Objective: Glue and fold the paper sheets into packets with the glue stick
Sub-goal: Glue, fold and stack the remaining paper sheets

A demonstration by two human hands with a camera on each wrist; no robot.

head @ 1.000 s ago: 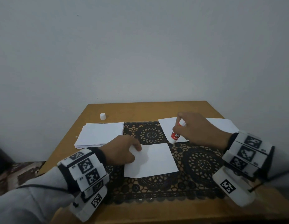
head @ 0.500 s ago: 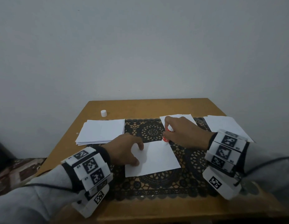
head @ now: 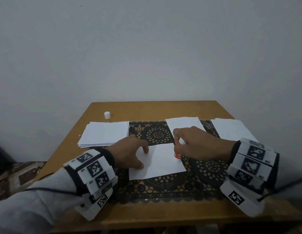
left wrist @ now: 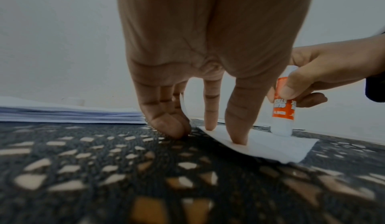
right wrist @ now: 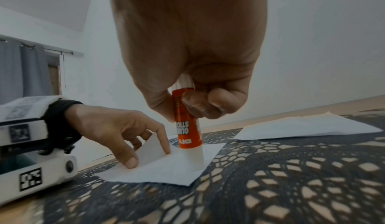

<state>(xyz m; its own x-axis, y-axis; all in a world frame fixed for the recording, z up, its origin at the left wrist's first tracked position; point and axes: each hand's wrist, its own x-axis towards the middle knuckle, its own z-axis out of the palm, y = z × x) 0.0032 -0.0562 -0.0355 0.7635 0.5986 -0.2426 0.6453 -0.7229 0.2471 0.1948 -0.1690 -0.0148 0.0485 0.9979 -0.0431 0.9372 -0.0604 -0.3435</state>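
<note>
On the black lace runner (head: 206, 168) covering the middle of the small wooden table (head: 155, 107), a single square sheet of white paper (head: 162, 164) lies flat under both hands; the left hand (head: 130, 152) pins its left side with thumb and index finger straight and pressing down, and the corner beside the other fingers curls up a little, while the right hand (head: 196, 146) has its fingers wrapped round an orange-and-white glue stick (right wrist: 188, 128), held upright with its white tip touching the sheet near the right edge. By my reading the gluing of this sheet is only just under way and no fold is made in it yet. Left of the runner a stack of plain white square sheets (head: 104, 135) waits untouched, so most of the work seems to remain. Beyond the hands lie two more white pieces, one just behind the right hand (head: 184, 124) and one at the right edge (head: 231, 130); these may be finished packets, though I cannot tell from this angle. A small white cap (head: 107, 115) stands near the far left corner
</note>
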